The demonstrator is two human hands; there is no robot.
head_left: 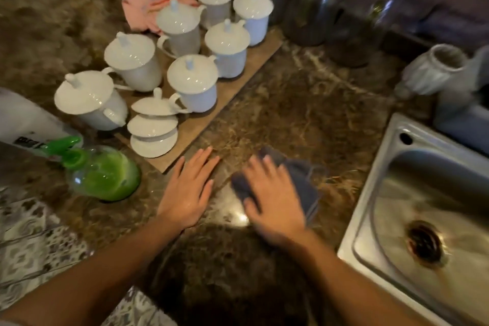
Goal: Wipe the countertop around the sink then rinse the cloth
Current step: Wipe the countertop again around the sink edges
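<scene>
Lower centre of frame: both forearms reaching in over the brown marbled counter (304,114). Left hand (186,190) flat, palm down, fingers spread and holding nothing, bracing just beside the near corner of a wooden board (254,66). Right hand (275,201) pressed open-palmed on the dark blue cloth (304,182), no closed grip, fingers laid over the bunched fabric; hand blurred, consistent with a wiping stroke. Cloth on the counter at centre frame, between board and sink (370,193), well short of the basin.

Lower left: green spray bottle (105,174) standing near the left hand. Lower right: steel sink, basin apparently dry, drain visible.

Middle left: board carrying lidded white cups (193,85) and a stack of loose lids (153,127) at its near end. Upper centre: pink cloth (143,8) behind the cups. Upper right: glass jars (352,21), blurred.

Assessment: wiping in progress, rinse not begun. Risks: a leftward stroke catching the board corner and toppling the loose lid stack; left hand nudging the board; elbow clipping the spray bottle. Strip behind the board likely unreachable without shifting crockery.
</scene>
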